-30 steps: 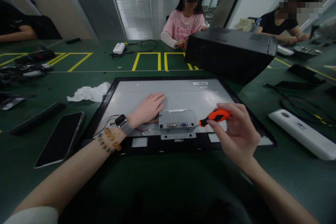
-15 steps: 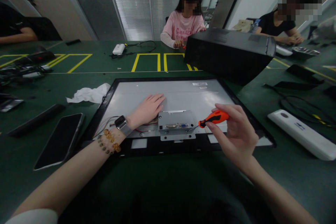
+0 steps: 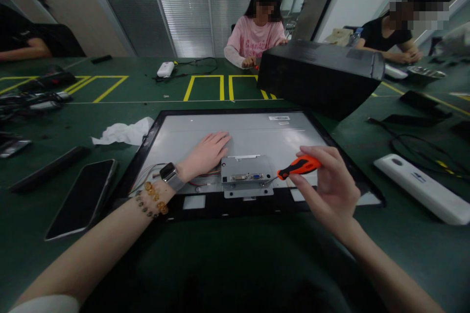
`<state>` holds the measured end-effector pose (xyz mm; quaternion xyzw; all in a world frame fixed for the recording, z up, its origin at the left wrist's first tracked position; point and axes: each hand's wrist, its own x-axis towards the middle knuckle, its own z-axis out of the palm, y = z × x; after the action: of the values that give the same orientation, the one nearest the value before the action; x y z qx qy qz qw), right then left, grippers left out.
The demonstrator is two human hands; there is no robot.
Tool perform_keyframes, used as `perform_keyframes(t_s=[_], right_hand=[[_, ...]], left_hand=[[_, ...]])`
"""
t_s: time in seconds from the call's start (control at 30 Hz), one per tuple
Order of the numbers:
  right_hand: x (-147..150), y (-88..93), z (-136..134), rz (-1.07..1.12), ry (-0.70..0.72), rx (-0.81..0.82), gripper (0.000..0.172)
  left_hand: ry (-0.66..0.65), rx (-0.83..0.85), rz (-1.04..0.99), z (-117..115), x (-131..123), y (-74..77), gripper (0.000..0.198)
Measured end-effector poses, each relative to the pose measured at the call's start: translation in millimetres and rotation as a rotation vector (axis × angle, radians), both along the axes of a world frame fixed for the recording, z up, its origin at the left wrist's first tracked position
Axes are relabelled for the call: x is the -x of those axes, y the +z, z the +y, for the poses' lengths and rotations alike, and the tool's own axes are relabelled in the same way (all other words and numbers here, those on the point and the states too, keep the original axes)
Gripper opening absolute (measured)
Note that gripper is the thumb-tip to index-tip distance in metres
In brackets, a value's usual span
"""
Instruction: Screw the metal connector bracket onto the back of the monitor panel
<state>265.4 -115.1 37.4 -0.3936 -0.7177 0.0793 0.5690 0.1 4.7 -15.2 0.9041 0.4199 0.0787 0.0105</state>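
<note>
In front of me a monitor panel (image 3: 249,137) with a black frame lies back side up on the green table. A metal bracket box (image 3: 246,166) with a white and a blue video port is near its front edge. My left hand (image 3: 207,154) rests flat on the grey back, fingers stretched, fingertips just behind the box's left corner. An orange and black screwdriver (image 3: 300,166) is pinched in the fingers of my right hand (image 3: 332,188). Its thin shaft points left to the lower right of the box; whether the tip sits in a screw I cannot tell.
Left of the panel are a smartphone (image 3: 81,198), a crumpled white tissue (image 3: 125,132) and a dark bar (image 3: 49,168). A long white device (image 3: 422,188) lies right, near black cables. Behind the panel leans a large black casing (image 3: 319,78); a person in pink (image 3: 257,39) sits beyond.
Almost nothing differs. Both hands and the screwdriver hold the same places, with only a very slight shift of the whole view.
</note>
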Motion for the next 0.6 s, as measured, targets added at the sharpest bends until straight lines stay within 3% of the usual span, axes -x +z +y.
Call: perform_keyframes(t_s=[0.23,0.43,0.6], right_hand=[[2.0,-3.2,-3.0,0.069,0.012,0.002,0.066],[-2.5,-1.4,-3.4,0.021,0.048,0.067,0.061],[-2.3,0.0,-2.2,-0.01,0.01,0.028,0.061]], left_hand=[[-0.003,-0.011,-0.009,-0.2,0.4,-0.6,0.043],[-0.01,-0.011,-0.016,0.5,1.1,-0.5,0.043],[-0.011,-0.013,-0.013,1.3,1.2,-2.5,0.043]])
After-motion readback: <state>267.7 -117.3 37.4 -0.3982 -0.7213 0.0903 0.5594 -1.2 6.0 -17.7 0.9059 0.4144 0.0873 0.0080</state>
